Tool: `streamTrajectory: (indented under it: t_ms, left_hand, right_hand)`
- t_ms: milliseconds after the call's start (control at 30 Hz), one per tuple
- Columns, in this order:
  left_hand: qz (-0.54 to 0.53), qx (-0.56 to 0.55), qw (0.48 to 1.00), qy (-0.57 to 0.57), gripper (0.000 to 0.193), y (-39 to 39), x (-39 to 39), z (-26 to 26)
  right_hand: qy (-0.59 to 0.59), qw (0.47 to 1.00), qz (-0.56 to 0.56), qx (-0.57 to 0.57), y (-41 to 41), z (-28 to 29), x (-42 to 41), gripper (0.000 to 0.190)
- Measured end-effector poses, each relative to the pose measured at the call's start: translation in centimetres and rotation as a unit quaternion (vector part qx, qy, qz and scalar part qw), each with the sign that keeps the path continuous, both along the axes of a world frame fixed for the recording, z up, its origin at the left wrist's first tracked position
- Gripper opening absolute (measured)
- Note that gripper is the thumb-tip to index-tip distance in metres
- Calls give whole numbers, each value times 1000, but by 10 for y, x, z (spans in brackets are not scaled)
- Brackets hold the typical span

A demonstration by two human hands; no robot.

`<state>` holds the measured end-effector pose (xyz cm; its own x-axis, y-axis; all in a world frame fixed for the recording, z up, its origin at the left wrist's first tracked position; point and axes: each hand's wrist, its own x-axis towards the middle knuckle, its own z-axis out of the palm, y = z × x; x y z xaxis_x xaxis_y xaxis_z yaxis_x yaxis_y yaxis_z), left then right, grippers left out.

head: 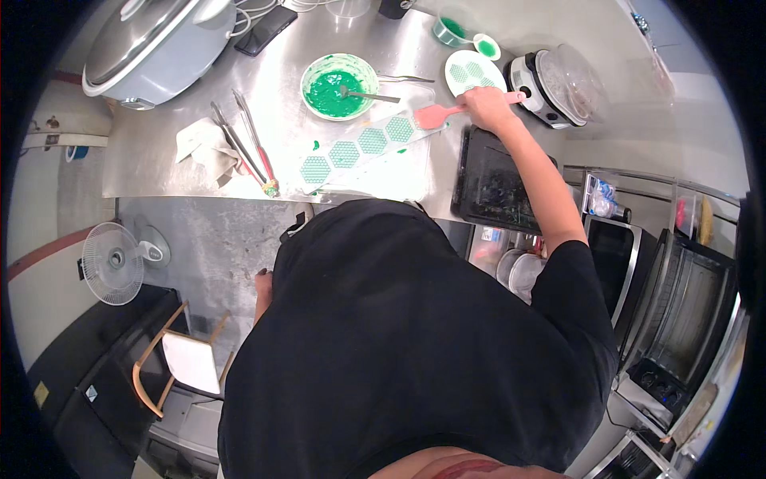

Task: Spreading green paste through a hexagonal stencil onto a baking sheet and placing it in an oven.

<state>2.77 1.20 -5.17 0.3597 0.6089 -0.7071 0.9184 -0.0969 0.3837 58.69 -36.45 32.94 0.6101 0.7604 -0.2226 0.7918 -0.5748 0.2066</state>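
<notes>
My right hand is closed around the handle of a pink spatula, whose blade lies over the right end of a clear stencil strip with green honeycomb hexagons. That strip rests slantwise on a pale mat spotted with green. Behind it stands a bowl of green paste, with a metal utensil leaning in it. A white plate bearing green honeycomb pieces is just beyond my right hand. My left hand hangs low beside my body, partly hidden; its fingers are unclear.
Tongs and a crumpled cloth lie left of the mat. A large lidded electric cooker and a phone are farther left. At right are a black tray and a small appliance. A fan stands at left.
</notes>
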Motion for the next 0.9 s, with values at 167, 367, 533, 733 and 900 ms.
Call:
streamTrajectory:
  t_ms: [167,367,533,733,900]
  left_hand:
    - [-12,-1,1000,11,58,-3,3,-1]
    - [-17,3,1000,24,60,-4,1,3]
    - [-6,2,999,33,57,-6,10,11]
    - [-11,-44,999,-8,54,9,12,15]
    - [6,-64,998,-15,53,15,7,21]
  right_hand:
    - [-33,998,-1,-45,-4,8,2,6]
    - [30,998,-41,-33,-15,20,5,11]
    - [64,995,-75,-25,-23,2,-13,15]
    - [43,990,-131,-2,-38,13,-18,16]
    - [63,988,-140,14,-51,-9,-11,14]
